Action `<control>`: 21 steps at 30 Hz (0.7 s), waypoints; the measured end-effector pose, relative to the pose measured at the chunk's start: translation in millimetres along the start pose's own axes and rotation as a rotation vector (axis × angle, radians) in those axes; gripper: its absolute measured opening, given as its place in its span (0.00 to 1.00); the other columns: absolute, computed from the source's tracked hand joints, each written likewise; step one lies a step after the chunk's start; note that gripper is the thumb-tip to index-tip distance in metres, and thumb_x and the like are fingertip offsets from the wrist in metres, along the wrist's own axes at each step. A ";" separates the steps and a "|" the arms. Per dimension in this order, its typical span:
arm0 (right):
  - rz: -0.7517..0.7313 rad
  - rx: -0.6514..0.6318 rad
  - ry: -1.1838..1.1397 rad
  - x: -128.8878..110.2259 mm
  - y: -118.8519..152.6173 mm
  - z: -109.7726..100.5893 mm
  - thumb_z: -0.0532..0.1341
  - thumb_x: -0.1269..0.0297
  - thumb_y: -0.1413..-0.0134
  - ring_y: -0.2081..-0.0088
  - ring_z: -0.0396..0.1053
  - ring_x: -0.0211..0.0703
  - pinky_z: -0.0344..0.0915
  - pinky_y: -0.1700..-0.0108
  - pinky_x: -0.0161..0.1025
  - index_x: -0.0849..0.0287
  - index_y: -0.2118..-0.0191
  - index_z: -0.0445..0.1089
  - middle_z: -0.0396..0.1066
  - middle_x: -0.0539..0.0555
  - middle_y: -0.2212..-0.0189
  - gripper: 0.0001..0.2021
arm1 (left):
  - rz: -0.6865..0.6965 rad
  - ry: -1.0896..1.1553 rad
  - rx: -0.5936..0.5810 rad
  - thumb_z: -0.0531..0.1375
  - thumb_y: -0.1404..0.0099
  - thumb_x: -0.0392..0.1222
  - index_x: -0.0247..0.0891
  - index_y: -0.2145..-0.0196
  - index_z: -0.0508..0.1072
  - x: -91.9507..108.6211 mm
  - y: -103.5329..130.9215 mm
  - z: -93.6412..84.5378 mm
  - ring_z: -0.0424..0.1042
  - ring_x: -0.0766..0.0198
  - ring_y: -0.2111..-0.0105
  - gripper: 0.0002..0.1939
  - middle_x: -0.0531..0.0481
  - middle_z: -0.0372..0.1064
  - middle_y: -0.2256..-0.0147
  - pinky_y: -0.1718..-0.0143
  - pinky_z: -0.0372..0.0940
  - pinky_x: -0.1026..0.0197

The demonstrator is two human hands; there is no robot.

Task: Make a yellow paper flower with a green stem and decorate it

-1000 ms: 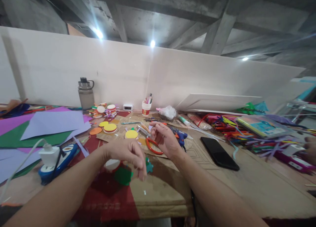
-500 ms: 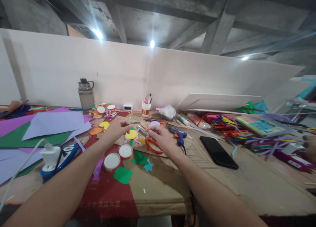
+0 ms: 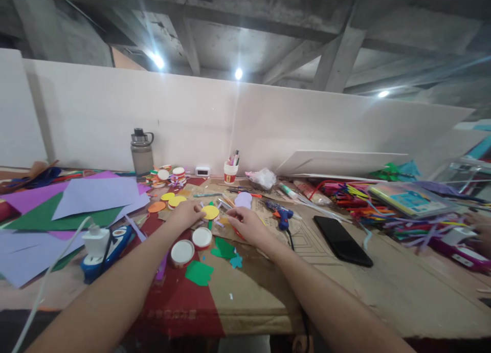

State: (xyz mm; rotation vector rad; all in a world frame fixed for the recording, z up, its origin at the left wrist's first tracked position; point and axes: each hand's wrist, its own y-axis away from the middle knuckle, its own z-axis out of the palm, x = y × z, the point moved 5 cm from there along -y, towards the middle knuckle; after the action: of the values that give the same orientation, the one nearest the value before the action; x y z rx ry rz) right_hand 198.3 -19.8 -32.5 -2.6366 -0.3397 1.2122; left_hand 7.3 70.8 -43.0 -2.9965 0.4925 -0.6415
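A yellow paper disc (image 3: 210, 212) with a green strip below it lies on the cardboard between my hands. My left hand (image 3: 186, 216) has its fingers closed at the disc's left edge. On the other side, my right hand (image 3: 247, 225) is low over the table, its fingers apart and curved toward the disc, with nothing visible in them. Under that hand the red scissors handle (image 3: 238, 234) is mostly hidden. Behind it rests a lilac paper piece (image 3: 243, 200). Two round white-topped pieces (image 3: 182, 252) and a green paper scrap (image 3: 199, 273) lie nearer to me.
A blue glue gun (image 3: 283, 217) and a black phone (image 3: 342, 240) lie to the right. Colored sheets (image 3: 94, 197) and a blue power strip (image 3: 103, 258) are at left. Behind stand a bottle (image 3: 141, 156) and a pen cup (image 3: 230, 172). Another person's hand is at the right edge.
Both hands have come down toward the table, the left to the yellow disc's edge. The right hand now covers most of the scissors handle. The view has shifted slightly.
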 end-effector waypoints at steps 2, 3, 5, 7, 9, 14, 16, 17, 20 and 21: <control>0.031 0.001 0.011 1.9 -2.6 -1.4 0.56 0.65 0.45 0.62 0.70 0.47 0.63 0.56 0.44 0.60 0.62 0.75 0.75 0.56 0.63 0.11 | 0.006 0.001 -0.013 0.60 0.45 0.47 0.40 0.76 0.79 -1.8 -1.0 1.3 0.72 0.59 0.70 0.11 0.47 0.76 0.72 0.71 0.56 0.62; 0.042 -0.003 0.016 2.4 -4.0 -2.1 0.56 0.65 0.45 0.62 0.70 0.47 0.63 0.57 0.44 0.60 0.62 0.75 0.75 0.56 0.64 0.11 | 0.004 0.001 -0.015 0.61 0.45 0.48 0.40 0.75 0.79 -2.4 -1.3 1.5 0.72 0.58 0.69 0.11 0.46 0.76 0.71 0.71 0.56 0.61; 0.043 -0.022 0.024 1.5 -6.8 -3.0 0.56 0.65 0.46 0.64 0.70 0.47 0.63 0.59 0.44 0.58 0.64 0.76 0.75 0.55 0.67 0.10 | -0.008 0.005 -0.016 0.61 0.45 0.48 0.40 0.75 0.79 -2.9 -1.4 1.7 0.72 0.58 0.68 0.10 0.46 0.77 0.70 0.70 0.56 0.61; 0.038 -0.047 0.035 -1.5 -9.4 -3.4 0.58 0.66 0.47 0.67 0.69 0.47 0.62 0.61 0.43 0.57 0.68 0.76 0.75 0.54 0.70 0.09 | -0.023 0.017 -0.017 0.61 0.44 0.48 0.40 0.74 0.79 -2.6 -0.9 2.0 0.73 0.58 0.67 0.11 0.46 0.77 0.69 0.69 0.57 0.61; 0.035 -0.064 0.054 -6.1 -12.5 -2.6 0.59 0.67 0.49 0.69 0.68 0.46 0.61 0.63 0.41 0.57 0.71 0.76 0.73 0.54 0.74 0.07 | -0.030 0.032 -0.020 0.60 0.43 0.48 0.40 0.74 0.79 -1.6 -0.1 2.4 0.73 0.58 0.67 0.12 0.45 0.77 0.69 0.68 0.58 0.61; 0.097 -0.085 0.050 -11.8 -24.9 14.8 0.61 0.67 0.52 0.76 0.62 0.40 0.57 0.68 0.39 0.57 0.80 0.70 0.68 0.51 0.81 0.09 | -0.045 0.058 -0.007 0.60 0.44 0.48 0.41 0.76 0.78 -0.7 2.2 1.7 0.73 0.58 0.68 0.11 0.46 0.77 0.71 0.69 0.58 0.62; 0.120 -0.061 0.019 -9.5 -30.9 25.1 0.62 0.67 0.53 0.77 0.62 0.41 0.57 0.69 0.39 0.56 0.81 0.68 0.65 0.50 0.83 0.09 | -0.040 0.068 0.012 0.61 0.45 0.47 0.41 0.78 0.77 -0.3 3.2 0.9 0.72 0.58 0.68 0.10 0.47 0.76 0.72 0.69 0.58 0.62; 0.124 -0.048 -0.004 -7.6 -33.5 30.2 0.63 0.67 0.53 0.77 0.62 0.41 0.57 0.70 0.39 0.56 0.81 0.68 0.64 0.50 0.84 0.09 | -0.040 0.073 0.022 0.62 0.45 0.46 0.40 0.78 0.77 -0.3 3.5 0.8 0.72 0.59 0.68 0.09 0.47 0.76 0.72 0.69 0.57 0.62; 0.106 -0.025 -0.115 -1.2 -37.8 42.7 0.62 0.66 0.52 0.79 0.62 0.40 0.57 0.73 0.37 0.55 0.76 0.69 0.63 0.49 0.84 0.05 | -0.054 0.094 0.037 0.62 0.46 0.45 0.39 0.79 0.76 -1.7 2.8 2.4 0.72 0.59 0.69 0.09 0.46 0.76 0.73 0.70 0.57 0.62; 0.086 -0.025 -0.157 0.3 -38.1 45.7 0.61 0.65 0.52 0.79 0.62 0.40 0.57 0.74 0.37 0.54 0.73 0.69 0.63 0.48 0.83 0.03 | -0.064 0.107 0.042 0.62 0.46 0.44 0.39 0.79 0.76 -2.6 2.1 3.2 0.72 0.59 0.70 0.09 0.46 0.75 0.73 0.70 0.57 0.62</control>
State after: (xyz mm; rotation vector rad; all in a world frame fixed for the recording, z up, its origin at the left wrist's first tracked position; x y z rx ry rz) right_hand 159.1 21.0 -50.7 -2.6074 -0.2706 1.4562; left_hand 5.7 69.5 -47.1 -2.9606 0.3839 -0.8104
